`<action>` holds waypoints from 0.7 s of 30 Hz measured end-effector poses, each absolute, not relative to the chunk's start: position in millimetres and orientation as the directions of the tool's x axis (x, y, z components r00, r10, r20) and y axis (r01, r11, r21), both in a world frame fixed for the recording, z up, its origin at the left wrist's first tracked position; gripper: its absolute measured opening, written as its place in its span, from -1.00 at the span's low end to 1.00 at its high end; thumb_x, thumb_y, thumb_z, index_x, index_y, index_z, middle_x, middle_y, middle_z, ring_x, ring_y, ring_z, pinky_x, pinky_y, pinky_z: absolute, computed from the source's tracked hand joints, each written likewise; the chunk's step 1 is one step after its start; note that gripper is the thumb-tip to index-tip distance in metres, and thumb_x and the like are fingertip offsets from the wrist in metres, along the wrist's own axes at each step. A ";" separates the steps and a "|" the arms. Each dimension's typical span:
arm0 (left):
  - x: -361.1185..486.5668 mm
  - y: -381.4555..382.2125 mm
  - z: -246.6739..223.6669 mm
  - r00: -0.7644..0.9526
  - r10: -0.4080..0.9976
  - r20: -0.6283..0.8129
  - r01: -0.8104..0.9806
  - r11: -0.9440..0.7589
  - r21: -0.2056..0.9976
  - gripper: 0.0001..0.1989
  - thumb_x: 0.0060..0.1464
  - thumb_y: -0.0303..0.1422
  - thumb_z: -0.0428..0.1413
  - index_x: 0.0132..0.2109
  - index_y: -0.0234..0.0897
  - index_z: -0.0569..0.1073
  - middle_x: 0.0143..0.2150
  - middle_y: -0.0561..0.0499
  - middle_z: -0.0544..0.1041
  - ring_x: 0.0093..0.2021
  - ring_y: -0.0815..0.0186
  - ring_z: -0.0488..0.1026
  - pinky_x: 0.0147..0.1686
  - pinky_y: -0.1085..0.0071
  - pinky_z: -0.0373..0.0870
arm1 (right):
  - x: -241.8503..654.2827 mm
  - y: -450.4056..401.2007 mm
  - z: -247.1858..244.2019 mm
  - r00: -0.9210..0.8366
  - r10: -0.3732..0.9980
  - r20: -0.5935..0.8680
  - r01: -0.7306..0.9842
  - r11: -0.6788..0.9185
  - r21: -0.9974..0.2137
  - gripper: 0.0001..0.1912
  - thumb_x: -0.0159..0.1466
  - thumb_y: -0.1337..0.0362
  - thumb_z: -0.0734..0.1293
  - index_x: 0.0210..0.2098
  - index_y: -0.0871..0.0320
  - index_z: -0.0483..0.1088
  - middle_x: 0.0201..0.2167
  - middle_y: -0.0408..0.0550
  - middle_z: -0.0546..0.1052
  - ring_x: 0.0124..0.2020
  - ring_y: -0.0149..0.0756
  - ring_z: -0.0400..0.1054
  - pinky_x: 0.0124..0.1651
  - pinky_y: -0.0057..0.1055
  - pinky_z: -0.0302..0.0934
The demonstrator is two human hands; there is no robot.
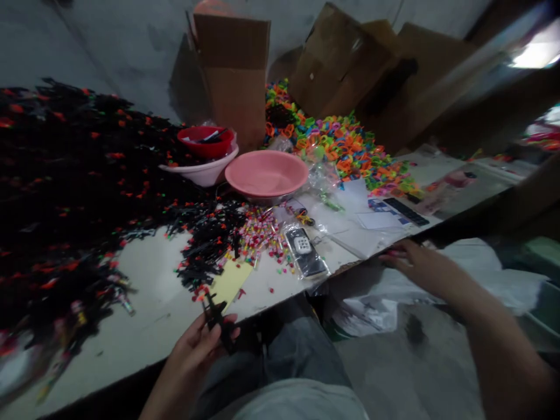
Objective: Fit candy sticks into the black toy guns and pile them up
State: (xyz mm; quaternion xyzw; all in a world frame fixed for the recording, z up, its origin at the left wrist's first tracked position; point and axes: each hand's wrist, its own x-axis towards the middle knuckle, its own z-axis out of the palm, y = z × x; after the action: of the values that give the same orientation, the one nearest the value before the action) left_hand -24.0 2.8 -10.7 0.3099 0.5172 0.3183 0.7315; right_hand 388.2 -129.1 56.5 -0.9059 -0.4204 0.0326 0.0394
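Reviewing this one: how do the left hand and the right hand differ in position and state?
The left hand grips a black plastic piece; at the right hand, something pinkish shows by the fingertips, but whether it is held is unclear. The left hand is near the yellow card, while the right hand is farther right, near the white sheet. Both are bare and close to the table's front edge.

On the white table (pixel 153 262) before me lie a big heap of black pieces (pixel 83 175) at the left, a smaller black pile (pixel 210 230) beside pink and red bits (pixel 261 227), a yellow paper (pixel 231 281), a clear bag (pixel 301 245) with a black object (pixel 312 264), and, farther back, bright plastic pieces (pixel 354 154).
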 end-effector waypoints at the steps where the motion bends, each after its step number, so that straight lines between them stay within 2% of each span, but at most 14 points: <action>1: -20.8 1.0 -9.7 0.274 0.780 -0.562 -0.150 0.612 0.776 -0.32 -0.31 -0.21 0.39 0.01 -0.23 0.38 -0.11 -0.14 0.59 -0.28 0.17 0.58 -0.40 0.44 0.45 | 357.9 -119.9 47.4 0.508 0.855 -0.102 0.794 -0.511 -0.329 -0.66 0.31 0.00 0.18 -0.21 0.14 0.36 -0.38 0.02 0.52 -0.36 -0.26 0.39 -0.30 -0.39 0.16; 2: -17.4 -0.1 -8.7 0.286 0.775 -0.563 -0.163 0.618 0.769 -0.36 -0.26 -0.21 0.37 0.00 -0.23 0.37 -0.08 -0.14 0.58 -0.29 0.18 0.58 -0.42 0.45 0.45 | 326.5 -110.8 38.0 0.362 0.925 -0.114 0.765 -0.364 -0.532 -0.64 0.34 -0.03 0.11 -0.21 0.11 0.33 -0.37 -0.03 0.50 -0.34 -0.27 0.38 -0.27 -0.40 0.18; 3: -14.0 -0.7 -7.7 0.300 0.773 -0.559 -0.187 0.623 0.760 -0.38 -0.22 -0.21 0.35 0.02 -0.20 0.35 -0.06 -0.13 0.57 -0.28 0.19 0.58 -0.42 0.45 0.46 | 294.8 -102.2 28.3 0.238 0.967 -0.085 0.694 -0.231 -0.682 -0.63 0.34 -0.04 0.08 -0.21 0.09 0.33 -0.35 -0.07 0.48 -0.31 -0.28 0.37 -0.25 -0.41 0.20; 4: -10.9 -0.8 -6.9 0.315 0.773 -0.551 -0.220 0.624 0.750 -0.38 -0.18 -0.21 0.33 0.04 -0.16 0.32 -0.06 -0.11 0.57 -0.28 0.20 0.58 -0.39 0.43 0.47 | 264.1 -94.3 18.8 0.179 0.983 -0.024 0.600 -0.128 -0.790 -0.63 0.35 -0.04 0.08 -0.22 0.08 0.32 -0.36 -0.10 0.46 -0.33 -0.31 0.34 -0.27 -0.43 0.20; 6: -6.9 -0.3 -5.8 0.328 0.794 -0.512 -0.292 0.600 0.744 -0.37 -0.13 -0.21 0.31 0.08 -0.11 0.25 -0.11 -0.06 0.59 -0.29 0.20 0.59 -0.30 0.37 0.49 | 209.4 -80.4 1.1 0.117 0.992 0.048 0.421 -0.006 -0.907 -0.68 0.33 -0.01 0.13 -0.22 0.08 0.32 -0.39 -0.13 0.43 -0.39 -0.35 0.30 -0.33 -0.46 0.19; 10: -10.6 -1.6 -5.9 0.268 0.870 -0.413 -0.305 0.483 0.821 -0.32 -0.14 -0.24 0.32 0.11 -0.17 0.23 -0.22 -0.05 0.61 -0.30 0.20 0.58 -0.26 0.32 0.49 | 144.3 -57.9 -23.4 0.175 0.979 0.109 0.223 0.068 -0.972 -0.75 0.33 0.06 0.16 -0.24 0.09 0.29 -0.41 -0.14 0.41 -0.38 -0.36 0.30 -0.31 -0.45 0.20; 14: -21.9 -6.4 -7.5 0.241 0.890 -0.388 -0.220 0.439 0.871 -0.48 -0.12 -0.20 0.30 -0.02 -0.32 0.39 -0.17 -0.16 0.59 -0.21 0.17 0.56 -0.29 0.37 0.49 | 124.8 -47.1 -36.1 0.160 0.982 0.102 0.108 0.086 -0.990 -0.79 0.33 0.08 0.18 -0.21 0.08 0.27 -0.33 -0.11 0.43 -0.31 -0.34 0.34 -0.25 -0.43 0.23; 16: -25.7 -8.4 -8.6 0.231 0.898 -0.375 -0.234 0.425 0.874 -0.51 -0.10 -0.20 0.29 -0.03 -0.32 0.40 -0.12 -0.17 0.58 -0.22 0.20 0.55 -0.28 0.37 0.50 | 120.2 -47.7 -40.9 0.126 0.988 0.089 0.077 0.080 -0.994 -0.78 0.33 0.08 0.18 -0.18 0.08 0.27 -0.30 -0.10 0.44 -0.28 -0.33 0.35 -0.23 -0.42 0.25; 21: -27.3 -12.0 -9.8 0.212 0.920 -0.329 -0.291 0.380 0.878 -0.41 -0.13 -0.30 0.32 0.06 -0.23 0.30 -0.12 -0.11 0.57 -0.11 0.17 0.53 -0.17 0.31 0.49 | 113.6 -54.0 -47.4 0.152 0.987 0.061 0.070 0.051 -0.996 -0.76 0.33 0.07 0.18 -0.19 0.10 0.30 -0.36 -0.10 0.46 -0.33 -0.34 0.36 -0.24 -0.41 0.26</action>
State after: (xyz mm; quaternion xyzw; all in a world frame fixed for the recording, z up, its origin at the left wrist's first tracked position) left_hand -27.3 -12.0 -9.8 0.3475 0.4529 0.4348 0.6965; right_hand 113.6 -54.0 -47.4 -0.5390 -0.4898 0.4291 0.5343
